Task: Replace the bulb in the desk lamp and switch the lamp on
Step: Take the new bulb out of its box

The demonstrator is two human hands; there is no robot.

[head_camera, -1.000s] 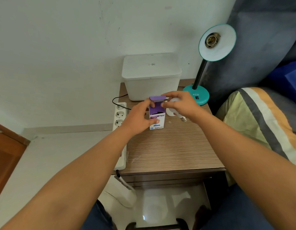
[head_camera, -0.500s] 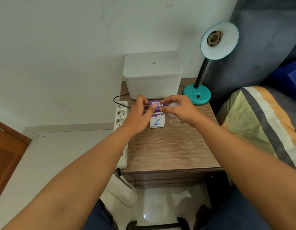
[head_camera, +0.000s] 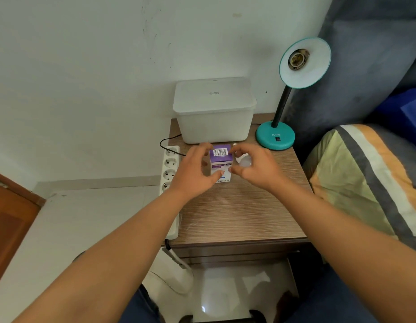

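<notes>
A purple and white bulb box (head_camera: 221, 159) stands upright on the wooden bedside table (head_camera: 239, 213), its barcode flap closed on top. My left hand (head_camera: 194, 174) grips the box from the left, thumb on its front. My right hand (head_camera: 257, 171) curls at the box's right edge, with forefinger and thumb close to it. A white bulb (head_camera: 245, 162) shows through the gap under that hand; I cannot tell whether the hand grips it. The teal desk lamp (head_camera: 275, 136) stands at the back right, and its shade (head_camera: 305, 62) faces me with an empty socket.
A white lidded tub (head_camera: 215, 113) sits behind the box against the wall. A white power strip (head_camera: 169, 169) hangs along the table's left edge with a black cord. A striped pillow (head_camera: 365, 178) lies to the right. The lamp's switch is on its base.
The box's purple flap stood open a second ago and is now closed. My fingers have shifted from the flap to the sides of the box.
</notes>
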